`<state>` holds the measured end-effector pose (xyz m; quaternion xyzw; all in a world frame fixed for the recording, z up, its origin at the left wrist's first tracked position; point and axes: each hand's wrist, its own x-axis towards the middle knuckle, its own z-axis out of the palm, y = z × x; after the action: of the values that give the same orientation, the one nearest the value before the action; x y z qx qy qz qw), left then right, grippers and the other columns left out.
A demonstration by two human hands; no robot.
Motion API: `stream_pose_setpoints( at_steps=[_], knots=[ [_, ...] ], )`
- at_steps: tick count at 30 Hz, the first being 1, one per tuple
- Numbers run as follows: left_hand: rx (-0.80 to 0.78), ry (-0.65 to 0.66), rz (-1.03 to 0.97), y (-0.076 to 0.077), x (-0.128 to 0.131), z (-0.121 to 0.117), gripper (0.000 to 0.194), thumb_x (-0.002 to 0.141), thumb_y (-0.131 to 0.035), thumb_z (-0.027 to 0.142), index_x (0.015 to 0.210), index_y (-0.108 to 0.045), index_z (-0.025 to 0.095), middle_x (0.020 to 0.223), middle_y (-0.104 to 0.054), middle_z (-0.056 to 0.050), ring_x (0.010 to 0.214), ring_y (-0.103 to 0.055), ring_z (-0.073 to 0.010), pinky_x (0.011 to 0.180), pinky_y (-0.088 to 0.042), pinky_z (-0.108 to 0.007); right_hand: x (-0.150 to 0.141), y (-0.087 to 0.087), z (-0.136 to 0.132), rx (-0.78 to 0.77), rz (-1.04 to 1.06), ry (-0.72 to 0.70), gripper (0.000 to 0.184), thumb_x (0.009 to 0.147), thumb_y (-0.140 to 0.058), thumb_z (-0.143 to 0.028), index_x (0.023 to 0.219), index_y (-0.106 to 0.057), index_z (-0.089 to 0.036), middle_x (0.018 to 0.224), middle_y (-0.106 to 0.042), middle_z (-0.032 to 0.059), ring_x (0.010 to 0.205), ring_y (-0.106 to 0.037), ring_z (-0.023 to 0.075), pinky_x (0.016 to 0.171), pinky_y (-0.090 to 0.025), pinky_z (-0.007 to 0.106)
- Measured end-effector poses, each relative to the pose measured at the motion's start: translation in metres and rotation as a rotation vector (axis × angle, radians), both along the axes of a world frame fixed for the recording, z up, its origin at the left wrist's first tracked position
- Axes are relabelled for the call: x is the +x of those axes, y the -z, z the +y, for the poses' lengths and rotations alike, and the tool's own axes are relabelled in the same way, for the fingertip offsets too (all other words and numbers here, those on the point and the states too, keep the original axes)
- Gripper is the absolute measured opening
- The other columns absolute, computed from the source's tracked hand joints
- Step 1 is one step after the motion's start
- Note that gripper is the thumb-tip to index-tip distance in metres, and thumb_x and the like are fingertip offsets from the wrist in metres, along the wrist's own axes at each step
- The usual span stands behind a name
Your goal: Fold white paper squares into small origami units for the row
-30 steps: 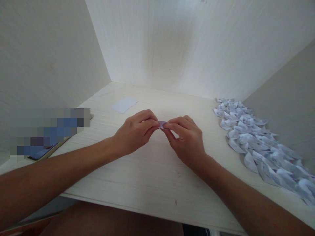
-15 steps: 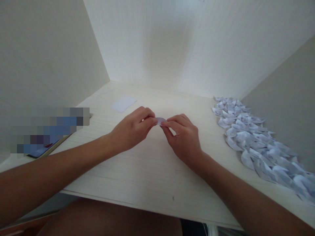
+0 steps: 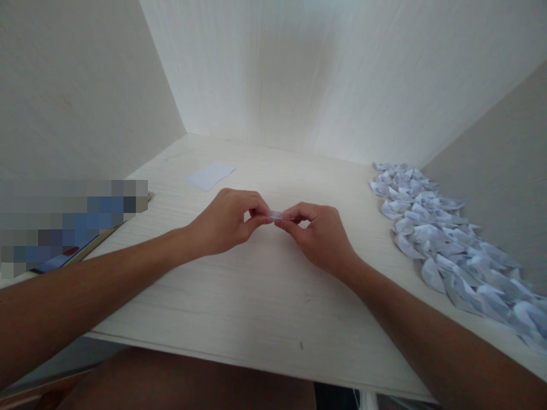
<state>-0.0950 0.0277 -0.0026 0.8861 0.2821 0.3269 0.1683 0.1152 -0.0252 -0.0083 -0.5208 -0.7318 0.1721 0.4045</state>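
Head view showed us a small strip of pale, folded paper (image 3: 276, 215) stretched between our two hands, near the middle of the table and in front of our body. We saw only a narrow part of it, seen nearly edge-on, because our fingers covered both ends; we could not tell how many folds it had, nor whether it touched the tabletop below. Our left hand (image 3: 233, 222) had its end pinched between thumb and fingertips, the tips closed down on the paper while a small gap stood open behind them. Our right hand (image 3: 322, 233) gripped the other end in the same way, thumb below and fingers above, the two sets of fingertips nearly meeting.

Beyond our left hand we had a flat white sheet (image 3: 211, 175) lying on the pale wooden table (image 3: 256, 307). Well to the right of our right hand, a long bank of folded white paper pieces (image 3: 444, 239) lay crowded and overlapping along the right side. At the far left, past our left forearm, we had a flat device (image 3: 60, 261), mostly hidden by blurred blocks. Pale panels rose around us: a back wall (image 3: 294, 74), a left wall (image 3: 81, 97) and a right wall (image 3: 496, 148).
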Motion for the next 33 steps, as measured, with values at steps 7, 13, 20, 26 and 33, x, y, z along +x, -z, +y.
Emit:
stream_pose_setpoints(
  at_steps=[7, 13, 20, 26, 33],
  knots=[
    [-0.061, -0.018, 0.079, 0.006, 0.003, 0.004, 0.018, 0.093, -0.067, 0.035, 0.085, -0.078, 0.023, 0.074, -0.077, 0.000, 0.063, -0.068, -0.0143, 0.060, -0.047, -0.024, 0.006, 0.009, 0.004, -0.106, -0.032, -0.007, 0.006, 0.087, -0.080, -0.019, 0.081, -0.079, -0.019, 0.073, -0.078, -0.0005, 0.062, -0.065, 0.0111, 0.064, -0.048, 0.024],
    [-0.149, -0.097, 0.033, 0.010, 0.009, 0.014, 0.022, 0.091, -0.069, 0.041, 0.087, -0.077, 0.021, 0.076, -0.078, -0.002, 0.066, -0.070, -0.0167, 0.065, -0.049, -0.026, 0.012, 0.011, 0.009, -0.076, -0.019, 0.041, 0.007, 0.089, -0.080, -0.024, 0.089, -0.076, -0.018, 0.084, -0.078, 0.0009, 0.068, -0.065, 0.0106, 0.068, -0.049, 0.023],
    [-0.190, 0.020, -0.091, 0.018, 0.012, 0.018, 0.027, 0.092, -0.064, 0.042, 0.095, -0.075, 0.017, 0.094, -0.077, -0.008, 0.076, -0.072, -0.0175, 0.069, -0.058, -0.029, 0.008, 0.014, -0.004, -0.038, -0.270, 0.046, 0.014, 0.099, -0.067, -0.025, 0.099, -0.078, -0.017, 0.095, -0.078, 0.0053, 0.078, -0.066, 0.0128, 0.079, -0.050, 0.025],
    [-0.103, 0.003, -0.247, 0.019, 0.009, 0.018, 0.041, 0.092, -0.067, 0.045, 0.119, -0.071, 0.016, 0.117, -0.069, -0.014, 0.082, -0.072, -0.0167, 0.064, -0.062, -0.029, 0.021, -0.005, -0.002, -0.180, -0.528, 0.438, 0.024, 0.100, -0.062, -0.032, 0.100, -0.082, -0.020, 0.102, -0.079, 0.0075, 0.092, -0.071, 0.0181, 0.086, -0.050, 0.027],
    [-0.085, -0.021, -0.143, 0.027, 0.012, 0.027, 0.032, 0.091, -0.066, 0.035, 0.116, -0.074, 0.016, 0.109, -0.070, -0.011, 0.074, -0.067, -0.0152, 0.067, -0.059, -0.031, 0.113, -0.054, 0.069, -0.237, -0.497, 0.799, 0.039, 0.099, -0.068, -0.038, 0.131, -0.064, -0.016, 0.132, -0.066, 0.0123, 0.113, -0.068, 0.0255, 0.095, -0.059, 0.047]
  ],
)
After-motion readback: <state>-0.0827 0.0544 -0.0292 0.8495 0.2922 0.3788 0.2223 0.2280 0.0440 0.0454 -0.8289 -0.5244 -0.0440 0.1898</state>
